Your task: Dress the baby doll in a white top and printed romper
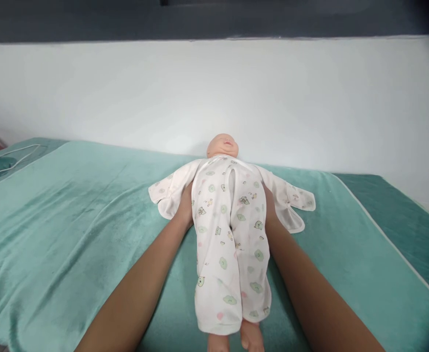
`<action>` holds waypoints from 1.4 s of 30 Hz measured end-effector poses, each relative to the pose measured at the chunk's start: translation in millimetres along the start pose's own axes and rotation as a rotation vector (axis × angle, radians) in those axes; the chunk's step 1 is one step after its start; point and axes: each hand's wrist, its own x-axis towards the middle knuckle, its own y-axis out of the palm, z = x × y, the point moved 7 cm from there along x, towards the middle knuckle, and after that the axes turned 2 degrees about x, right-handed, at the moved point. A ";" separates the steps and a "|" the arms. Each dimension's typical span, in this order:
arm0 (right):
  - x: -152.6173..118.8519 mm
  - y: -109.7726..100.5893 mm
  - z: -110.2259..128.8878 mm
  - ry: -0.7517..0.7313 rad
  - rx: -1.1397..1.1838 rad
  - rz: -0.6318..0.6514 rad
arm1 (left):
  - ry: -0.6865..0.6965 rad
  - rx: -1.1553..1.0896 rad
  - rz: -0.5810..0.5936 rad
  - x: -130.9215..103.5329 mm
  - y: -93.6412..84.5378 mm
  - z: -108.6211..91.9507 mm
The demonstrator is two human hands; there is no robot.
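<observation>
White printed trousers [218,254] covered the baby doll's [224,145] legs; your left hand [186,203] and right hand [269,205] flanked it, hidden fingers' spread and hold untellable, level support advisable.

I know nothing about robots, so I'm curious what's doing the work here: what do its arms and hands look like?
They are a person's: two slim human forearms, bare as far as the view shows. No sleeves, gloves, watch, jewellery, cables or markings can be seen. Most of the left hand and right hand is hidden, so fingers and nails cannot be described.
</observation>
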 end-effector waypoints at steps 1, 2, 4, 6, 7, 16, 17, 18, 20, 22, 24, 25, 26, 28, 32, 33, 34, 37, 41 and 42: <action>2.1 -2.2 -5.8 0.028 0.011 -0.022 | 0.030 0.054 0.003 1.2 -0.3 -1.3; 3.9 -4.1 -11.4 0.058 0.021 -0.042 | 0.061 0.112 -0.001 2.5 -1.3 -2.2; 6.4 -7.4 -20.8 0.109 0.050 -0.082 | 0.109 0.206 -0.031 4.9 -5.9 -1.5; 6.9 -10.4 -26.4 0.146 0.100 -0.131 | 0.142 0.268 -0.088 6.8 -14.6 1.2; 6.3 -12.2 -27.9 0.165 0.126 -0.160 | 0.161 0.293 -0.121 7.5 -19.7 2.1; 29.7 -18.2 1.4 -0.183 0.032 -0.274 | 0.496 0.632 -0.283 41.8 -29.9 -34.4; 38.0 -13.9 0.2 -0.180 0.001 -0.227 | 0.459 0.648 -0.229 51.9 -25.7 -35.0; 46.3 -9.0 -2.1 -0.166 -0.036 -0.170 | 0.406 0.648 -0.169 61.3 -21.8 -34.1; 60.9 0.7 -7.3 -0.125 -0.095 -0.049 | 0.286 0.631 -0.053 76.0 -15.8 -29.9; 70.8 9.1 -10.5 -0.079 -0.099 0.072 | 0.187 0.618 0.009 84.3 -14.2 -25.7; 76.1 14.9 -10.3 -0.037 -0.074 0.176 | 0.118 0.607 0.050 88.8 -14.0 -21.6; 77.6 17.0 -9.0 -0.024 -0.066 0.222 | 0.103 0.602 0.065 90.6 -13.6 -19.9; 78.6 19.1 -7.4 -0.017 -0.066 0.270 | 0.104 0.599 0.070 92.3 -13.4 -18.8; 80.7 22.5 -4.6 -0.021 -0.078 0.346 | 0.134 0.604 0.049 96.5 -13.8 -17.2; 93.2 23.0 -8.4 -0.060 -0.163 0.285 | 0.234 0.690 -0.086 105.0 -18.0 -17.0; 97.1 22.0 -11.0 -0.065 -0.188 0.230 | 0.253 0.718 -0.121 106.4 -19.0 -17.2; 100.1 21.7 -13.4 -0.067 -0.204 0.183 | 0.265 0.741 -0.150 107.3 -20.0 -17.2; 100.1 23.4 -17.7 -0.054 -0.168 0.124 | 0.270 0.736 -0.154 106.2 -20.6 -14.4; 77.0 22.9 -9.2 -0.062 -0.045 0.169 | 0.395 0.670 -0.052 87.9 -18.5 -13.5; 68.8 21.5 -5.8 -0.070 -0.031 0.183 | 0.455 0.699 -0.042 80.0 -18.7 -14.3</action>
